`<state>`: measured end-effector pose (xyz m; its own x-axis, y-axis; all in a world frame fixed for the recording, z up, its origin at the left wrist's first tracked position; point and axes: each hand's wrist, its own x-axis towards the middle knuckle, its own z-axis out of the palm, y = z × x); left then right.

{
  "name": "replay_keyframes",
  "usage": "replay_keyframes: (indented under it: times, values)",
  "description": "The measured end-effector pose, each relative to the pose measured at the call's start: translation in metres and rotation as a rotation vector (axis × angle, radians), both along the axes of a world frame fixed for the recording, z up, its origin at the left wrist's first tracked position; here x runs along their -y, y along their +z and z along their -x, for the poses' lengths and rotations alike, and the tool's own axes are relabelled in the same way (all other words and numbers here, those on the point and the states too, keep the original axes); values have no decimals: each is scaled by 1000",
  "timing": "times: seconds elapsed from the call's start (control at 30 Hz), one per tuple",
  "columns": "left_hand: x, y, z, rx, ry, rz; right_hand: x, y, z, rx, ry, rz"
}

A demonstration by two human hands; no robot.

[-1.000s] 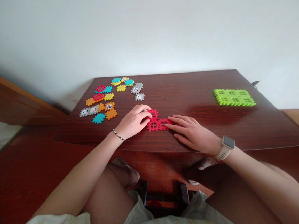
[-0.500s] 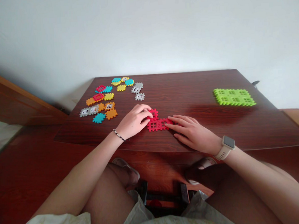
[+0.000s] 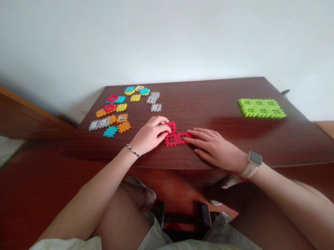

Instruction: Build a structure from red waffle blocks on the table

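Observation:
Several red waffle tiles (image 3: pixel 176 137), joined flat, lie on the dark wooden table (image 3: pixel 211 99) near its front edge. My left hand (image 3: pixel 150 135) curls round the left side of the red tiles, fingertips pinching the upper tile. My right hand (image 3: pixel 214 146), with a watch at its wrist, lies flat with its fingers stretched onto the right end of the red tiles, pressing them down.
A scatter of loose tiles (image 3: pixel 117 111) in orange, yellow, teal, grey and red sits at the back left of the table. A flat green tile panel (image 3: pixel 260 108) lies at the right. My knees and feet show below the table's front edge.

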<state>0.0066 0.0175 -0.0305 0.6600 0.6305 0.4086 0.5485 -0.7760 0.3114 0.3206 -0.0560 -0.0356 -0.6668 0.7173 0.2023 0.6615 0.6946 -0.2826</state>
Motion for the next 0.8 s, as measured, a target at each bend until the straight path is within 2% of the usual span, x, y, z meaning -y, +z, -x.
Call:
replay_keyframes:
  times: [0.8]
  values:
    - [0,-3,1,-2,4,31,0,0,1,15,-2,10]
